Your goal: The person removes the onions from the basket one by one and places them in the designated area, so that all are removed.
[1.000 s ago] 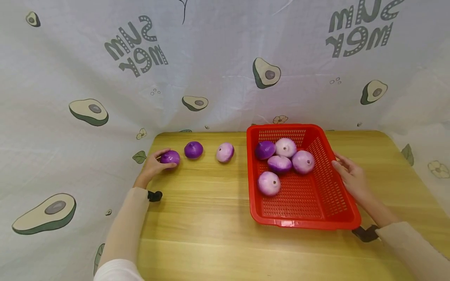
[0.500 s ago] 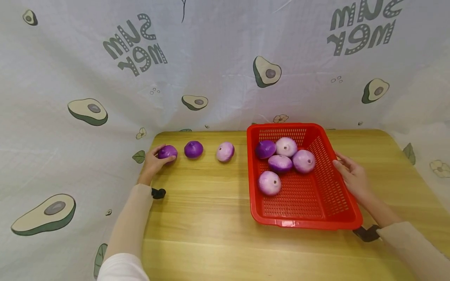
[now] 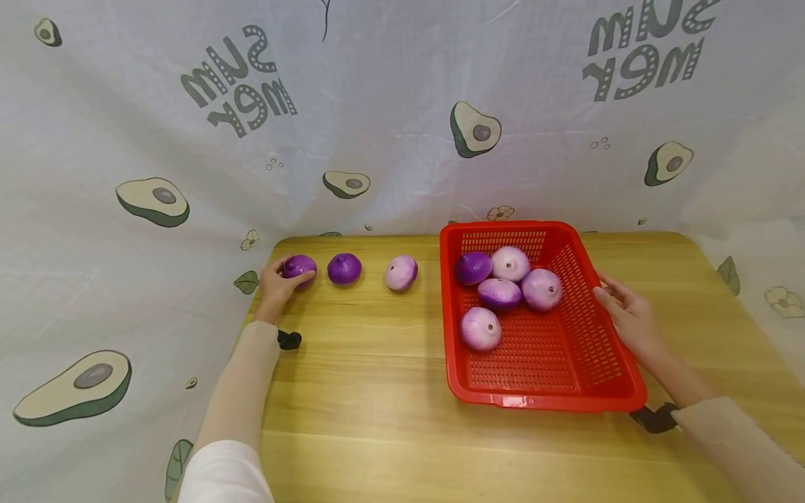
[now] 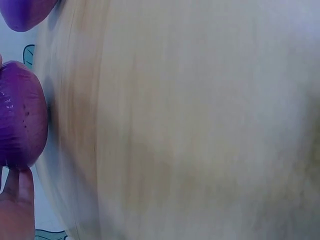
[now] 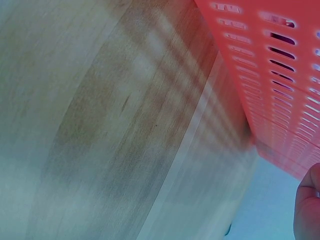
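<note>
At the table's far left corner my left hand [image 3: 277,285] grips a purple onion [image 3: 300,268], thumb on its near side and fingers round its left. In the left wrist view that onion [image 4: 22,115] shows at the left edge, fingers beneath it. To its right lie a second purple onion [image 3: 344,269] and a paler purple-white onion [image 3: 401,272]. My right hand [image 3: 629,314] holds the right rim of a red plastic basket [image 3: 541,401], thumb on top and fingers outside. Several onions sit in the basket, mostly toward its far left, among them a pale one [image 3: 481,329] nearer the front.
The wooden table [image 3: 365,391] reaches up to a white curtain [image 3: 390,105] printed with avocados, which hangs behind it and along the left. Black wrist mounts [image 3: 289,340] sit by both sleeves. The basket's slotted side wall [image 5: 280,75] fills the upper right of the right wrist view.
My left hand and the onion it grips have moved slightly away from me, toward the table's back edge, coming in line with the other two. The right hand and basket stay put.
</note>
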Tool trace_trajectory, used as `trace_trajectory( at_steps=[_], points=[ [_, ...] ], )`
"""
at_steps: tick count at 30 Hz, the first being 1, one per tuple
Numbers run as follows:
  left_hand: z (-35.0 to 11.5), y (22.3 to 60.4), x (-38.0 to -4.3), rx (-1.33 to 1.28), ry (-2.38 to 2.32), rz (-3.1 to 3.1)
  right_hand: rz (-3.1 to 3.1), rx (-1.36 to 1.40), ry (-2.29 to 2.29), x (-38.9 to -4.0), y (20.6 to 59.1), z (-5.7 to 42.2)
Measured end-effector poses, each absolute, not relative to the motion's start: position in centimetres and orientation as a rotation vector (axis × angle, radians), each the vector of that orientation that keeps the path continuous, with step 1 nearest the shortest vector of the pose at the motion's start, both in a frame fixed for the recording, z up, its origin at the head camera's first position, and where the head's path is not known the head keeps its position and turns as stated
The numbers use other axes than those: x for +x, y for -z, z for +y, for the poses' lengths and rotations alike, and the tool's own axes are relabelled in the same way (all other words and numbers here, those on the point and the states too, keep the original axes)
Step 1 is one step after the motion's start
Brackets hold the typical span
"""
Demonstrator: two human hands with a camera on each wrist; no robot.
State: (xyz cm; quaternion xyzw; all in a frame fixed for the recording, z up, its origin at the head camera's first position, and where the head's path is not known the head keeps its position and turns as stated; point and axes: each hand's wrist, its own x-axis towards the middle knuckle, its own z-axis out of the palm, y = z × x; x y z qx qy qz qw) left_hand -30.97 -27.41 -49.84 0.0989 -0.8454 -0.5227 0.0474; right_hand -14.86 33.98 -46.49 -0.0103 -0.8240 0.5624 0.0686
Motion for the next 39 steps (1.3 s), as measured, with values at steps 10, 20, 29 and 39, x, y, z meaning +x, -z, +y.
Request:
trace_trajectory(
  at_steps=[10,20,29,39],
  points=[
    [-27.5,49.9,-31.1,0.281,1.569,-2.603,-2.489,-0.024,-1.686,-14.7,46.7,33.9],
    [-27.6,49.9,-31.3,0.226,1.609,-2.603,-2.485,-0.004,-1.666,-14.7,46.8,33.9],
    [-27.5,48.9,-31.4,0.208,1.634,-2.597,-2.488,-0.001,-1.674,-14.8,46.6,33.9],
    [-26.8,46.6,-31.0,0.028,1.636,-2.579,-2.496,-0.016,-1.646,-14.6,46.6,34.0]
  ],
)
